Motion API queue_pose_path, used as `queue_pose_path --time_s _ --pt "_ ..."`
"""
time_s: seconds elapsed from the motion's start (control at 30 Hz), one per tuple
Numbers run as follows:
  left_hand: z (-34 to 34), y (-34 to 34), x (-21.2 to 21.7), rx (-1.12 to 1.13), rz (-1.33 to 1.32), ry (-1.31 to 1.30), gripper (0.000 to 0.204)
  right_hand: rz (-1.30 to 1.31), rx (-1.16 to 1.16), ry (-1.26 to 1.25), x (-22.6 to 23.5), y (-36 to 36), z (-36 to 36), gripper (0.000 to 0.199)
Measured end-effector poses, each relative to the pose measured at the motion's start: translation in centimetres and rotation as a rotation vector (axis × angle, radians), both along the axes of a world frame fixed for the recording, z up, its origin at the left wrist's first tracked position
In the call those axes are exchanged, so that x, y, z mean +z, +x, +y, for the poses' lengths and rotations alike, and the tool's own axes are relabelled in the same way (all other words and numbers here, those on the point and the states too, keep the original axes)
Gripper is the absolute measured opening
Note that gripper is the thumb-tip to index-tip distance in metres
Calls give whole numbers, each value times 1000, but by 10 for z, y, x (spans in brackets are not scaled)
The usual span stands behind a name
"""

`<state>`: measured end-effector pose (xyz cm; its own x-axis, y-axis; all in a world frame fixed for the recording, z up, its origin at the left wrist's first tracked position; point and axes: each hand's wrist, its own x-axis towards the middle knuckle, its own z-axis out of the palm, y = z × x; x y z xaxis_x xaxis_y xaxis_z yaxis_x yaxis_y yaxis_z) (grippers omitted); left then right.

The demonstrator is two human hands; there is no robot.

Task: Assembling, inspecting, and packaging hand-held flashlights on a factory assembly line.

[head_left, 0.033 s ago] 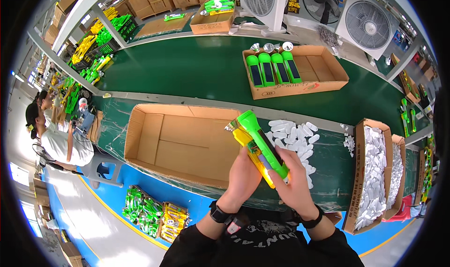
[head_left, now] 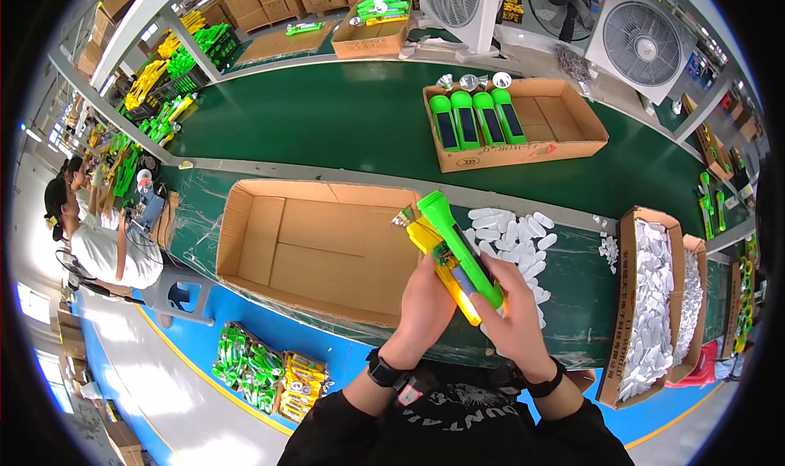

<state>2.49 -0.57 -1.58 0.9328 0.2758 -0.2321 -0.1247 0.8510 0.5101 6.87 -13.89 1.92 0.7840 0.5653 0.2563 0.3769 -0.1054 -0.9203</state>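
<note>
Both my hands hold a long flashlight body [head_left: 455,249] made of a green half and a yellow half, tilted with its head up and to the left. My left hand [head_left: 423,304] grips it from below on the yellow side. My right hand [head_left: 515,309] wraps the lower end, thumb on the green shell. Under the hands lies a scatter of small white plastic parts [head_left: 517,233] on the worktable. To the left of the flashlight sits a large open cardboard box [head_left: 315,245], nothing visible inside.
A green conveyor belt [head_left: 327,118] runs behind, carrying a cardboard tray [head_left: 564,127] with several green flashlights. Narrow boxes of white parts [head_left: 654,302] stand at the right. Fans are at the back. Another person [head_left: 90,237] sits at the left. Packaged flashlights [head_left: 262,368] lie on the blue floor.
</note>
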Motion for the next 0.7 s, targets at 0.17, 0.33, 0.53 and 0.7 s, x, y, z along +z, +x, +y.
queue_pose_path --time_s 0.17,0.33,0.53,0.7 --pt "-6 -2 -8 50 -42 50 43 560 66 153 -5 4 -6 50" --pt "-2 -2 -3 -61 -116 102 46 719 194 137 -13 24 -21 53" --pt "-7 -4 3 -19 -65 116 40 269 24 82 -27 18 -20 54" --pt "-10 0 0 8 -90 161 48 506 93 381 -46 15 -16 45"
